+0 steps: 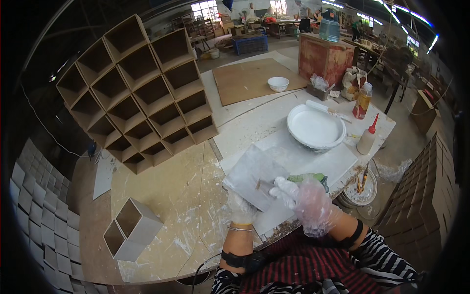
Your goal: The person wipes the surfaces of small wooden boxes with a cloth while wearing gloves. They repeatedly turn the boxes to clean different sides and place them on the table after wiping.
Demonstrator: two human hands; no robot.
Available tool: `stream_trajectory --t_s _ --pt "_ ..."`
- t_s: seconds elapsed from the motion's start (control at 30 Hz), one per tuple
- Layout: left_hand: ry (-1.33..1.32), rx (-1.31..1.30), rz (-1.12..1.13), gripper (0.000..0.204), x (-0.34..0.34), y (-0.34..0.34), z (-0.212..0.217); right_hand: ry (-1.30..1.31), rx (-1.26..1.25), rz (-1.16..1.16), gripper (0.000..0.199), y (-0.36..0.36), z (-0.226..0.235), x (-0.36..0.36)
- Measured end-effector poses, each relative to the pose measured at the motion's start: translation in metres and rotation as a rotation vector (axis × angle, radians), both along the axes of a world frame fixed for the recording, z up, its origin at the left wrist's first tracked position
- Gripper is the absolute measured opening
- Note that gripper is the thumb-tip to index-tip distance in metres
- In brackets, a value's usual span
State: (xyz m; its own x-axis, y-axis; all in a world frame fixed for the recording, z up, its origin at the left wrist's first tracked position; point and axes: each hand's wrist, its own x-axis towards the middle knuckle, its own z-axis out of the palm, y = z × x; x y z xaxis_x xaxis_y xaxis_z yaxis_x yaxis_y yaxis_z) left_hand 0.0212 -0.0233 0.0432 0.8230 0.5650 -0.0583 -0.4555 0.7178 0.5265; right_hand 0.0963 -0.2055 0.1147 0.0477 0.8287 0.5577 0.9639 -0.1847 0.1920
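Observation:
A grey-white square piece (254,169) is tilted over the white sheet in front of me. My left hand (241,208), in a clear plastic glove, grips its near left edge; the fingertips are hidden. My right hand (311,203), in a white glove under clear plastic, is closed at the right of the piece. From its fingers a small flat tool with a brown tip (259,184) reaches onto the surface; its exact kind is unclear. Just beyond that hand lies a green object (308,178), partly covered. A round basin of white paste (316,126) stands farther right.
A grid of open brown compartments (142,93) stands at the left, with a two-cell grey box (132,228) nearer. Along the right are a red-tipped squeeze bottle (367,139), a labelled bottle (362,100) and a bucket (364,191). A white bowl (278,84) sits farther back.

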Motion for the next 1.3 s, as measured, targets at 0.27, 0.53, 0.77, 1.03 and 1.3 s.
stream_trajectory --t_s 0.27,0.53,0.77,1.03,1.3 --pt "0.041 0.035 0.010 0.070 -0.003 -0.009 0.023 0.131 0.122 0.141 0.040 0.005 0.010 0.002" --pt "0.084 0.039 -0.021 0.068 -0.003 -0.008 0.022 0.023 0.028 0.107 0.050 -0.004 0.009 -0.004" --pt "0.017 0.073 -0.002 0.073 0.002 -0.002 0.006 0.079 0.051 0.052 0.052 -0.003 -0.003 -0.001" --pt "0.016 0.032 0.000 0.070 0.002 -0.013 0.033 0.225 0.188 0.109 0.040 -0.009 0.017 -0.006" --pt "0.126 0.209 0.136 0.065 0.004 0.010 0.017 0.434 0.758 -0.569 0.029 -0.135 0.042 0.070"
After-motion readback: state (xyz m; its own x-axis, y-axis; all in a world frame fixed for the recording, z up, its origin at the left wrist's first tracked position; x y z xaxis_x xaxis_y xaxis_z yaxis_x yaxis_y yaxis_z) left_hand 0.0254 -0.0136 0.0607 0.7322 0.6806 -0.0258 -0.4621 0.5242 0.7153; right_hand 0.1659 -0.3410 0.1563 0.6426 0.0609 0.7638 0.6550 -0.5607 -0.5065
